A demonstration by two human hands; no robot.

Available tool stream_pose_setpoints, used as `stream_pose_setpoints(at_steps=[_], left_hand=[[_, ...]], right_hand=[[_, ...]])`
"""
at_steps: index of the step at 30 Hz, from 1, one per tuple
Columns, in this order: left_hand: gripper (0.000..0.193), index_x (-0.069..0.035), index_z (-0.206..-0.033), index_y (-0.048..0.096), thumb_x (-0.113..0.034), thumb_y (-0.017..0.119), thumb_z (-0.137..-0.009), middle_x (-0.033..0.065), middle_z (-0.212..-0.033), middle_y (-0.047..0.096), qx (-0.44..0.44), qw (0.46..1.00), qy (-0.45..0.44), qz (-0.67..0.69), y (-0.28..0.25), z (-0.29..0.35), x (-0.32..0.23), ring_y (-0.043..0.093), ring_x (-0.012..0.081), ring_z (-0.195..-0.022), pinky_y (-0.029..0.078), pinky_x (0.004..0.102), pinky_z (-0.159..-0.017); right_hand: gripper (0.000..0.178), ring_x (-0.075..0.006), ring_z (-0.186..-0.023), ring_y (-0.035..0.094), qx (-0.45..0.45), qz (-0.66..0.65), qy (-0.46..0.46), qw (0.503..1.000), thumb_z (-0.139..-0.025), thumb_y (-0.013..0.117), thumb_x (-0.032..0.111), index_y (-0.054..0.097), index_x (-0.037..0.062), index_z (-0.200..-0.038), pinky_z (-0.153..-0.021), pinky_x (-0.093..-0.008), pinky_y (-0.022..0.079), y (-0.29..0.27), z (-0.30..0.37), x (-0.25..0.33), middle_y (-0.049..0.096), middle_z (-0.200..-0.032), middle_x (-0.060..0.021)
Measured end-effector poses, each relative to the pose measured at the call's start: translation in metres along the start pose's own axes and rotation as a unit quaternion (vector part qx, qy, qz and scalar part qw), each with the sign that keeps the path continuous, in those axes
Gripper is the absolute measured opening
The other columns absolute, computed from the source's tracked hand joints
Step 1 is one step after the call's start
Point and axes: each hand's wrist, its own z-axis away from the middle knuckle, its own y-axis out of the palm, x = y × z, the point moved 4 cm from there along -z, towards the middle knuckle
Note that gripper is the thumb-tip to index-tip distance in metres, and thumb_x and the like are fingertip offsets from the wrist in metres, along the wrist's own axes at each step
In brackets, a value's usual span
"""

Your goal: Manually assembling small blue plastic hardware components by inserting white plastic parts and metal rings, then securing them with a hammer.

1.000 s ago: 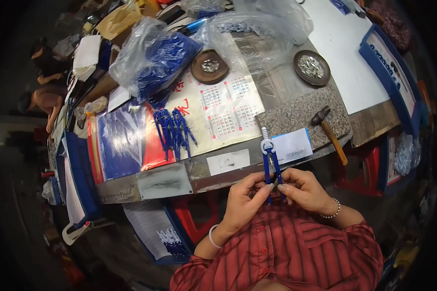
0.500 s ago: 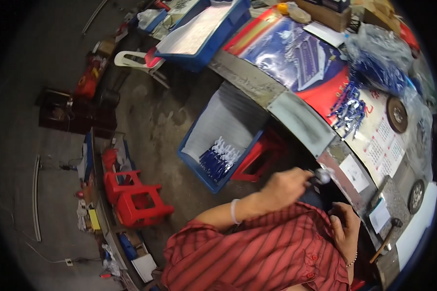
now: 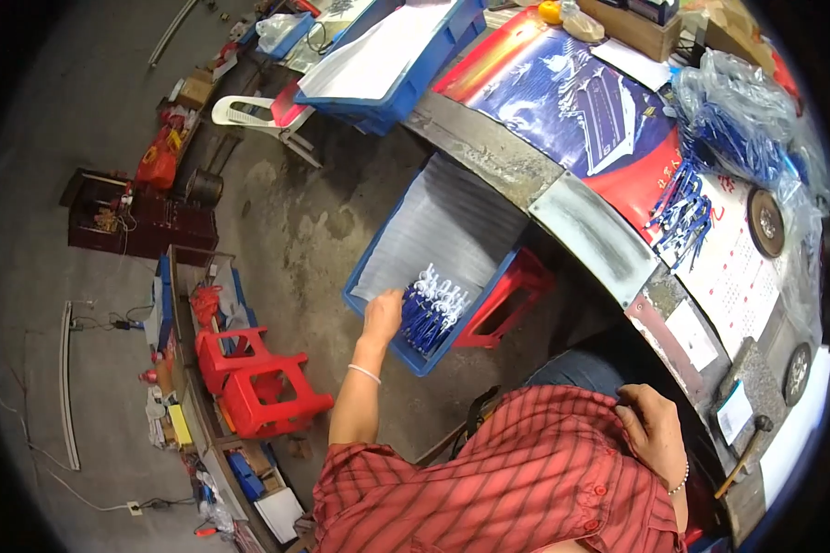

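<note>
My left hand [image 3: 384,316], a white band on its wrist, is closed at the left side of a heap of dark blue strap-like pieces with silvery-white ends [image 3: 430,316]. Whatever its fingers grip is hidden. The heap lies on grey-white lining in a blue plastic bin [image 3: 370,331], low beside the workbench. My right hand [image 3: 653,426], with a beaded bracelet, rests by the front of my red striped shirt near the bench edge. Its fingers are loosely bent, its thumb apart, and nothing shows in it. More blue strap-like pieces [image 3: 684,217] lie on the bench.
A red stool [image 3: 507,300] stands against the bin's right side. Stacked red stools [image 3: 272,392] are to the left. The bench holds a hammer [image 3: 745,458], a stone block [image 3: 749,382], dark round discs [image 3: 765,222] and plastic bags [image 3: 733,101]. Another blue bin [image 3: 378,118] sits farther away.
My left hand has moved left and away from my lap to the heap in the bin. Earlier it held a dark piece with a silvery end. My right hand has barely moved.
</note>
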Motion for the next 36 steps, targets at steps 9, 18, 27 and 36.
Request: stream_pose_setpoints(at_steps=[9, 18, 27, 36], left_hand=[[0.012, -0.005, -0.090, 0.058, -0.008, 0.049, -0.084, 0.0195, -0.087, 0.061, 0.049, 0.999, 0.006, -0.016, 0.017, -0.014, 0.002, 0.061, 0.0393, -0.081, 0.050, 0.0475, -0.069], [0.020, -0.007, -0.098, 0.060, -0.007, 0.048, -0.083, 0.0170, -0.092, 0.061, -0.005, 0.997, -0.020, -0.069, -0.023, -0.005, -0.023, 0.061, 0.0384, -0.080, 0.049, 0.0473, -0.069], [0.024, 0.001, -0.109, 0.059, -0.004, 0.059, -0.085, 0.0112, -0.101, 0.063, 0.266, 0.706, 0.231, 0.615, -0.102, 0.007, -0.371, 0.061, 0.0180, -0.092, 0.050, 0.0294, -0.080], [0.029, 0.000, -0.107, 0.059, 0.004, 0.059, -0.078, 0.0161, -0.106, 0.057, 0.120, 0.742, 0.476, 0.456, -0.084, -0.016, -0.445, 0.058, 0.0321, -0.097, 0.048, 0.0362, -0.082]], right_hand=[[0.019, -0.0324, -0.072, 0.060, -0.009, 0.007, -0.005, 1.000, -0.080, 0.061, 0.007, 0.059, -0.0015, -0.097, -0.065, -0.0349, 0.048, -0.006, 0.004, -0.006, 0.060, -0.083, -0.0174], [0.024, -0.0327, -0.078, 0.062, 0.027, 0.017, -0.070, 0.997, -0.083, 0.060, 0.020, 0.059, 0.0024, -0.100, -0.066, -0.0403, 0.050, -0.010, 0.012, -0.029, 0.062, -0.086, -0.0171], [0.049, -0.0224, -0.101, 0.059, 0.028, -0.564, 0.046, 0.824, -0.094, 0.047, 0.041, 0.046, 0.0015, -0.123, -0.082, -0.0336, 0.050, 0.019, -0.012, -0.069, 0.057, -0.118, -0.0141], [0.064, -0.0247, -0.129, 0.035, -0.082, -0.704, -0.059, 0.703, -0.091, 0.039, 0.056, 0.042, 0.0028, -0.127, -0.104, -0.0406, 0.032, -0.048, 0.021, -0.060, 0.038, -0.138, -0.0150]])
